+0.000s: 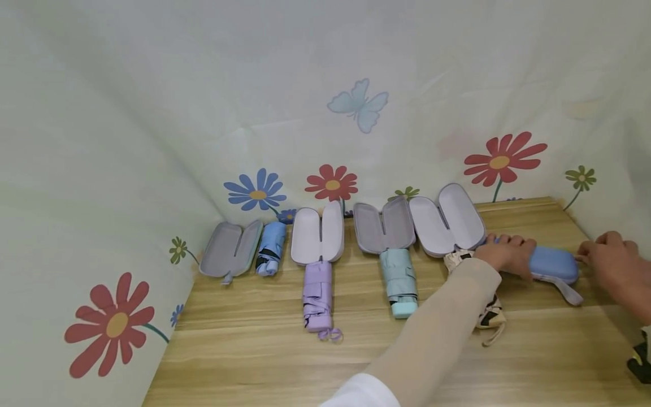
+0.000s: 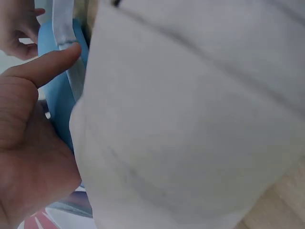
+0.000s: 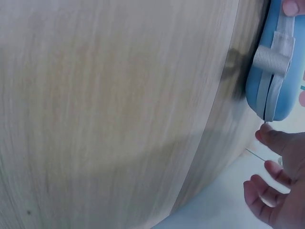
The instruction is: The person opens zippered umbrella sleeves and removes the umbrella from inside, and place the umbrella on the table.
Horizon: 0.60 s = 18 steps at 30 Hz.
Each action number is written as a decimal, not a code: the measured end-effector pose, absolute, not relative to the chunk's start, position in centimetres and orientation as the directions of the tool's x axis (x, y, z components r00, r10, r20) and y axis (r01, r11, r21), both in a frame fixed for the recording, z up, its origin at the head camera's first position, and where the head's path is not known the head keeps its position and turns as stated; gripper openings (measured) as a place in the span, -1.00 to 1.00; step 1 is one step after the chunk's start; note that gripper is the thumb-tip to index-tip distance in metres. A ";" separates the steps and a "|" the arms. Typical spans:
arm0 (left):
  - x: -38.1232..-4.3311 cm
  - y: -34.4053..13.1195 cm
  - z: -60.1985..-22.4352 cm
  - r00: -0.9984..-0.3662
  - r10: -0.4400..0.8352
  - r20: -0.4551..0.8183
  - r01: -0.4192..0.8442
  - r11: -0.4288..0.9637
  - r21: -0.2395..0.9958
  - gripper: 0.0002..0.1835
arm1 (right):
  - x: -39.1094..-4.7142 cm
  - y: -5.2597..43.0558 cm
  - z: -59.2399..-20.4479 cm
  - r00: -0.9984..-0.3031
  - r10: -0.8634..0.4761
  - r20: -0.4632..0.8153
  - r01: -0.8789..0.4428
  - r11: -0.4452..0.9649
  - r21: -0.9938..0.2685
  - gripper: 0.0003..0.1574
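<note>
A blue zip case [image 1: 554,264] with a pale wrist strap [image 1: 568,293] lies at the right of the table. My left hand [image 1: 508,254] grips its left part, the thumb along the zip side in the left wrist view. At the case's right end my right hand [image 1: 615,271] pinches the zipper pull between thumb and forefinger; the pull itself is mostly hidden. In the right wrist view the zip tape [image 3: 274,93] shows a narrow dark gap near that end. Partly under my left forearm lies a folded beige patterned umbrella [image 1: 490,316].
Open cases stand along the back: a grey one [image 1: 221,249], a white-lined one [image 1: 307,234], another grey one [image 1: 368,226] and a pale one [image 1: 447,220]. Folded umbrellas lie by them: blue [image 1: 273,243], purple [image 1: 317,294], mint [image 1: 399,277]. A printed curtain [image 1: 285,85] surrounds the table.
</note>
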State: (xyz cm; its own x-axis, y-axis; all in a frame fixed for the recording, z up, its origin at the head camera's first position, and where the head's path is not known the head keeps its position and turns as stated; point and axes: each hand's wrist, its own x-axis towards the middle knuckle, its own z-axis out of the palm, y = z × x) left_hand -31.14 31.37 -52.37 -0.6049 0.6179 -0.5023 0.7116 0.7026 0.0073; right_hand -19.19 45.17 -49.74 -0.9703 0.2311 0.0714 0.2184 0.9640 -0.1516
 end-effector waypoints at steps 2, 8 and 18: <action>-31.1 31.3 -52.3 -0.582 0.644 -0.497 0.743 0.669 -0.003 -0.04 | -19.2 45.1 -49.6 -0.981 0.176 0.083 0.163 0.976 -0.146 -0.89; -31.4 31.6 -52.8 -0.520 0.696 -0.495 0.824 0.562 -0.076 -0.11 | -19.7 43.9 -49.9 -0.995 0.038 0.091 0.025 0.991 -0.133 -0.84; -28.8 28.4 -48.5 -0.618 0.684 -0.388 0.771 0.622 -0.133 -0.32 | -19.5 43.6 -49.7 -0.992 0.098 0.082 0.079 0.975 -0.210 -0.71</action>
State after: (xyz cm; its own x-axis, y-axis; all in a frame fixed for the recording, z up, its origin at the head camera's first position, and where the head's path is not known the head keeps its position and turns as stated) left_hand -28.76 28.40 -48.46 -0.6182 0.6835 -0.3880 0.7715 0.6222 -0.1330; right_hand -19.47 43.58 -49.74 -0.9919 0.0976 0.0818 0.0786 0.9746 -0.2099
